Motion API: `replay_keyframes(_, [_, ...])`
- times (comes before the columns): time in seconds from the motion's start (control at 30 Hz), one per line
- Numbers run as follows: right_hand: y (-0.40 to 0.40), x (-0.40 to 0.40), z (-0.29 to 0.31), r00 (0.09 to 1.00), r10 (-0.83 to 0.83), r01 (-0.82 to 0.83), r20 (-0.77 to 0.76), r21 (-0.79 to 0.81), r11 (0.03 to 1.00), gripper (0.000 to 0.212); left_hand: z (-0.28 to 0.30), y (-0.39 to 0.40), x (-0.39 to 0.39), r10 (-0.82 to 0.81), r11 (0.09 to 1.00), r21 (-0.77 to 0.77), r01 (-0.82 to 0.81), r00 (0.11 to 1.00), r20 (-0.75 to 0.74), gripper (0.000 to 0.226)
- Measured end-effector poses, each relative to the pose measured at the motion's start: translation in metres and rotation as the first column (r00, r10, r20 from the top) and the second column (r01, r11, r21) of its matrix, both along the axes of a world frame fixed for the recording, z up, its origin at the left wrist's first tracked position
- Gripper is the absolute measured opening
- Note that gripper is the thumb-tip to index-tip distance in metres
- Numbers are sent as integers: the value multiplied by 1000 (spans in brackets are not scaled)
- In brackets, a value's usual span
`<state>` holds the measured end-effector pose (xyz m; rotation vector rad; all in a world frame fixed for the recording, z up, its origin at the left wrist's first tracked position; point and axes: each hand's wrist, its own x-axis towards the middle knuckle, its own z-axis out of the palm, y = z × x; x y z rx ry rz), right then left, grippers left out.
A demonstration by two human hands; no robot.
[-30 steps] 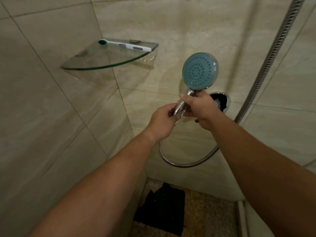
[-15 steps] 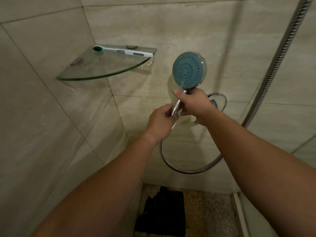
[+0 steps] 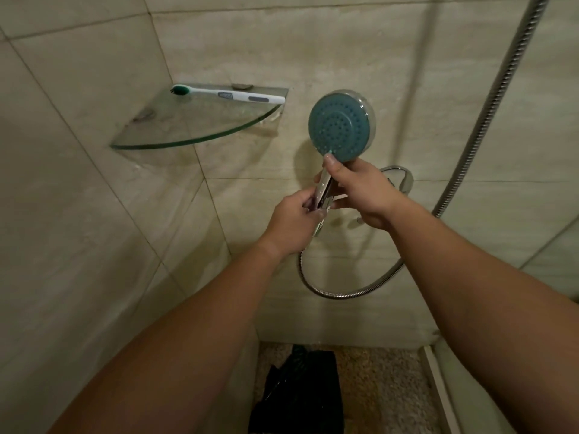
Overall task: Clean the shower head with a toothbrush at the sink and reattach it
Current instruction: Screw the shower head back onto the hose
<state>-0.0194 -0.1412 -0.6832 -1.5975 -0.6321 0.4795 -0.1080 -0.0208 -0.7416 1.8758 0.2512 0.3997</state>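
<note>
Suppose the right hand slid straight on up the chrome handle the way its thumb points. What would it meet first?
Most likely the teal face of the shower head: the right hand grips the handle just below it, thumb tip already at its lower rim.

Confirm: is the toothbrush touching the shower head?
Apart. The head view shows the toothbrush lying on the glass shelf, with bare wall between it and the shower head.

A glass corner shelf [image 3: 175, 133] holds a white toothbrush [image 3: 228, 95] along its back edge. A black cloth [image 3: 297, 393] lies on the floor [image 3: 376, 386].
</note>
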Motion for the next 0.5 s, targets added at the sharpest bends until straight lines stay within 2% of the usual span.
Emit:
replay_keyframes(0.23, [13,0,4,989,-133,130,69,41,991,32,2,-2,2,63,998,23,-63,998,-4,32])
replay_keyframes(0.37, [21,-6,-1,950,-268,271,161,8,963,46,1,-6,0,141,989,49,-141,990,3,20])
replay_keyframes(0.5, [17,-10,5,931,-287,304,227,-43,952,47,5,-7,-4,172,984,48,-172,985,-8,26])
